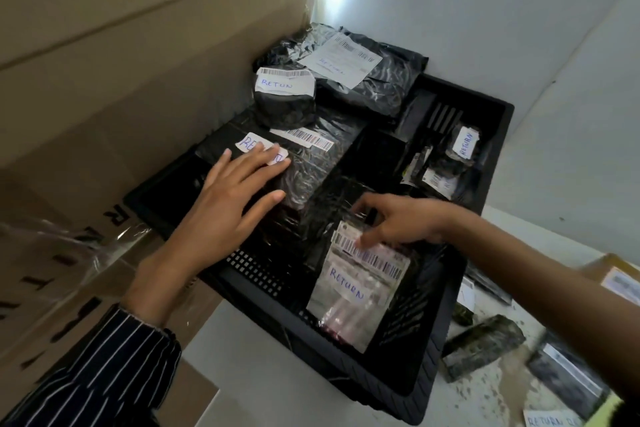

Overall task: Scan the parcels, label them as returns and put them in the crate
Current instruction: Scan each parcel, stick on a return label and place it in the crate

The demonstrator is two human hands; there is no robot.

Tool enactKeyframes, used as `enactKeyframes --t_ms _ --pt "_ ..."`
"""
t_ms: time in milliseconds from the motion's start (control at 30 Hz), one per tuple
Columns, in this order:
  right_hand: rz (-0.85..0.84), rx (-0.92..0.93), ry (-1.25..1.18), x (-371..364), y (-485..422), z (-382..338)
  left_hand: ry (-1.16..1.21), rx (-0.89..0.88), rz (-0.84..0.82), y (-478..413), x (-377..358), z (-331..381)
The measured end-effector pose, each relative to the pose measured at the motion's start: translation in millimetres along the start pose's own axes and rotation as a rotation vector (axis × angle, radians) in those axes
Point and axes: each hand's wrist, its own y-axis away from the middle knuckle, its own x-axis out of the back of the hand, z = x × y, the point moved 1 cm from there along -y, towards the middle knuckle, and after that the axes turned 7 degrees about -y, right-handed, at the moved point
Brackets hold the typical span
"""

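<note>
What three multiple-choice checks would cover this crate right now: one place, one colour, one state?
1. Where is the clear pouch?
A. In the crate, at its near end
B. On a shelf
C. On the floor

2. What colour is the writing on the labels?
A. Red
B. Blue
C. Green

3. How is the left hand?
A. Curled round a scanner
B. Out of view
C. Flat, fingers straight, on a black parcel

Answers:
1 A: the pouch lies inside the crate's walls at the near end.
2 B: RETURN is written in blue ink on each readable label.
3 C: the fingers lie straight across the parcel and its label.
</note>
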Motion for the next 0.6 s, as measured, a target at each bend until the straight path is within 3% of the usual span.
enactKeyframes --t_ms 100,300,433,600 --pt "-0.116 0.009 0.084 -21 -10 2 0.001 -0.024 -0.023 -1 1 -8" --pt "-0.036 0.044 0.289 -38 -8 5 -0.009 -0.015 0.011 -3 0 -15" --pt "-0.169 0.141 0.330 -31 0 3 -0.012 -0.013 0.026 -3 -2 -15" --pt "-0.338 0.121 0.377 -16 -18 -10 -0.035 -0.016 0.017 -3 -3 -16"
